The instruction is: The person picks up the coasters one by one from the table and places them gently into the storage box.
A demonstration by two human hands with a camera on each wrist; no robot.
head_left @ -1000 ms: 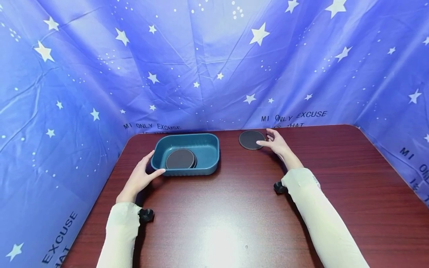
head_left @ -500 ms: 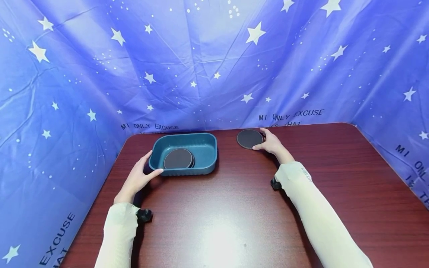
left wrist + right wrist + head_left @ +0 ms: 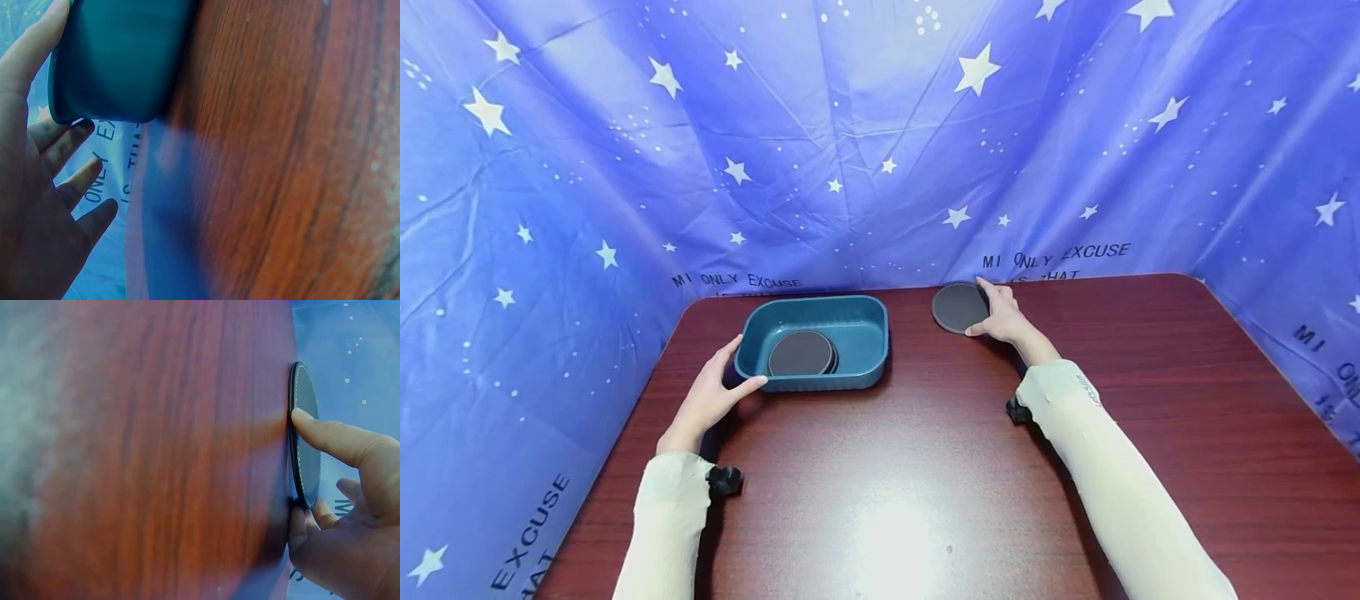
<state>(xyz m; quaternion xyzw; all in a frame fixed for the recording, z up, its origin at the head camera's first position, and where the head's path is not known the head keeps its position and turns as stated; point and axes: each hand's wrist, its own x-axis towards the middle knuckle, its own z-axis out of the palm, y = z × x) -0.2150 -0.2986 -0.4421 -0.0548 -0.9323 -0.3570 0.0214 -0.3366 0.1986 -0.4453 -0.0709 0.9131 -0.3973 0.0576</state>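
Note:
A teal plastic basin (image 3: 868, 379) stands at the back left of the table, with several round dark coasters (image 3: 801, 353) stacked inside. My left hand (image 3: 706, 402) holds its left end, thumb at the front rim and fingers against the left side. In the left wrist view the smaller fingers fan out below the basin's wall (image 3: 125, 56). My right hand (image 3: 1009, 320) holds one more round dark coaster (image 3: 957, 308) by its right side near the table's back edge. The right wrist view shows the thumb on the stitched edge of this coaster (image 3: 306, 450) and fingertips at its opposite side.
The dark red wooden table (image 3: 850, 467) has a glare spot at its front middle. A blue curtain (image 3: 850, 125) with white stars hangs close behind and along both sides. Small black devices (image 3: 725, 481) sit at both wrists.
My right thumb has moved from over the coaster's top to its near edge, and the fingers have come round its far side. The coaster's back edge has risen slightly. The left hand stays put.

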